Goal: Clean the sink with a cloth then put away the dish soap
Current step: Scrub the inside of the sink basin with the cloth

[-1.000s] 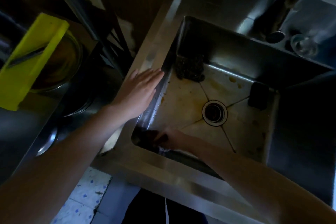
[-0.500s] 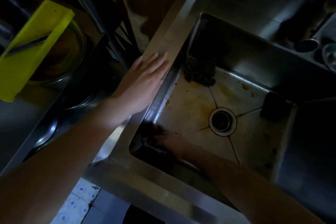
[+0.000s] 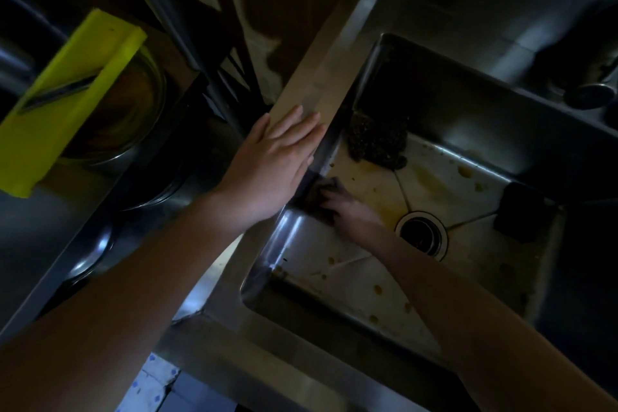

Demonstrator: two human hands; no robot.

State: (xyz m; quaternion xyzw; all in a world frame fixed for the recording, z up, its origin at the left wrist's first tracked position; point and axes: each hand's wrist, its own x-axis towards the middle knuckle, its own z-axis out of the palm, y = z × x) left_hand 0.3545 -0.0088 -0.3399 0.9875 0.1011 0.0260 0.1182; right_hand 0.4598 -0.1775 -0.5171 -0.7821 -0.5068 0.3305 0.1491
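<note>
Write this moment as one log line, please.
step: wiping sink | right hand: pressing dark cloth on stainless steel sink floor by left wall | left hand: flat on rim | stains remain

The stainless steel sink (image 3: 334, 84) lay dim, its pale floor spotted with brown stains. The dark cloth (image 3: 322, 192) sat crumpled under the right hand (image 3: 347, 211), pressed at the foot of the left wall, just below the left hand (image 3: 272, 160) resting flat on the rim.
</note>
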